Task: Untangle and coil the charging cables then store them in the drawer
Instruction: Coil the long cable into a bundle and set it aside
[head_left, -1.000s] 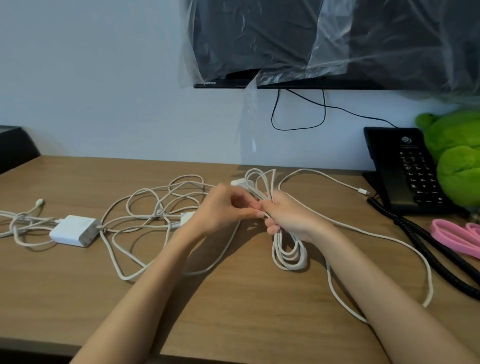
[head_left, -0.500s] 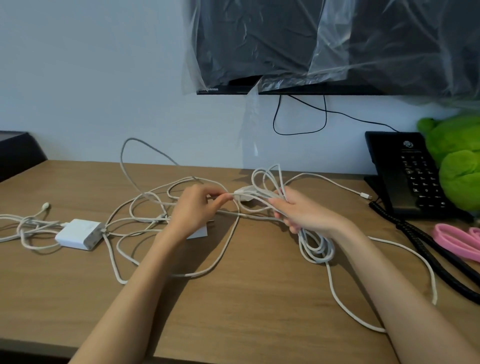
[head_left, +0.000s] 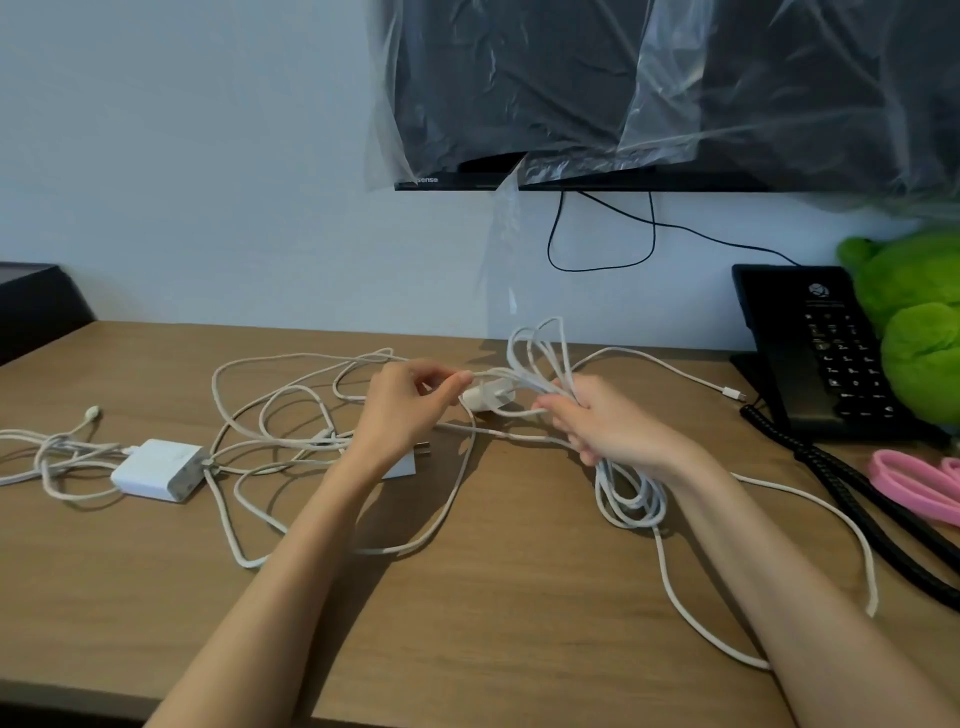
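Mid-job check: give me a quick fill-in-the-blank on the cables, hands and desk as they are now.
The right hand grips a coiled bundle of ____ cable.
The left hand pinches a cable strand beside the small adapter between the two ____.
The charger block lies on the desk to the ____ of both hands.
The plush toy beside the phone is ____.
Missing words: white; hands; left; green.

Count on the desk (head_left: 519, 597): 3 white chargers – big charger (head_left: 156, 470) left, small charger (head_left: 488, 396) between the 2 hands (left hand (head_left: 405, 410), right hand (head_left: 608, 426)), half-hidden charger (head_left: 402, 465) under the left wrist. Tangled white cables (head_left: 631, 519): can't get a number. Right side: 1 black phone (head_left: 815, 353), 1 green plush (head_left: 914, 332); far wall: 1 wrapped screen (head_left: 571, 78).
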